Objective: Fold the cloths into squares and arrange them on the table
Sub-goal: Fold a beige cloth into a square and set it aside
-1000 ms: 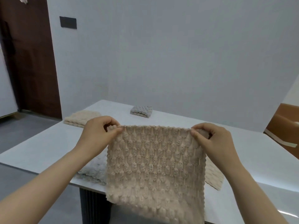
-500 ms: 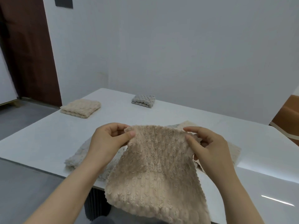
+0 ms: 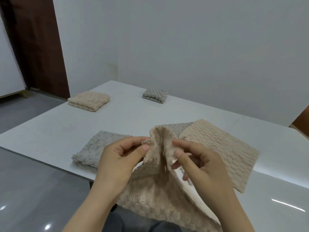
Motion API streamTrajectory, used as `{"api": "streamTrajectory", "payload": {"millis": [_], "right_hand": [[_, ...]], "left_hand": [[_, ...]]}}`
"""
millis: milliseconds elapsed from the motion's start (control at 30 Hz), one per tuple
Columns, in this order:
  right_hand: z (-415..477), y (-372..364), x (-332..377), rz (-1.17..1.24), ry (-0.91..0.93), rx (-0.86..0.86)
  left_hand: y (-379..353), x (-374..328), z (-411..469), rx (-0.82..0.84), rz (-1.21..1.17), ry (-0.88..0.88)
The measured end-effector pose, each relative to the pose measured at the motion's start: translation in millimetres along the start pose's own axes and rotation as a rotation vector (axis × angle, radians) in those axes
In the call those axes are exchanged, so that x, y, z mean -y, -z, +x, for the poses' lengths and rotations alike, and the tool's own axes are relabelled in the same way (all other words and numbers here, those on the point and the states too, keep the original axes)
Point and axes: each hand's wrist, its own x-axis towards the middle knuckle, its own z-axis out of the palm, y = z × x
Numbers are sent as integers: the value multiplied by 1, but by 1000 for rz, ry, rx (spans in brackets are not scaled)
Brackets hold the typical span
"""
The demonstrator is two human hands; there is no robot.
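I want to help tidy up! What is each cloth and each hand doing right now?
Held cloth: bunched, hanging, pinched by both hands.
Left hand: pinching the held cloth's top.
Right hand: pinching the held cloth's top.
Far beige cloth: folded square.
Far grey cloth: folded square.
Near grey cloth: lying spread out.
Flat beige cloth: spread flat, unfolded.

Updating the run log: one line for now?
fold underway | left hand, right hand pinch beige cloth | folded beige square, folded grey square on table

Fuzzy, knobbly knit on beige cloth [image 3: 155,195]; folded beige cloth [image 3: 89,100] & folded grey cloth [image 3: 155,95] same bubbly pile. Smooth, glossy white table [image 3: 50,131]. Dark matt wood door [image 3: 38,47].
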Motion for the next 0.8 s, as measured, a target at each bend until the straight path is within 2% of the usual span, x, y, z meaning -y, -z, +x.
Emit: {"api": "streamTrajectory", "payload": {"millis": [100,267,400,633,800], "right_hand": [[-3,-4,1,26,-2,56],[-5,-9,1,-111,1,133],[-6,-10,8,-54,11,129],[-4,-12,8,-22,111,54],[-4,-13,12,-149,241,-112]], "left_hand": [[3,-3,-1,-52,4,-25],[6,-6,-4,-102,-15,-39],[5,-8,-7,-97,-26,-42],[0,-14,-13,-50,-17,-65],[-1,-21,-17,-47,-51,-69]]}}
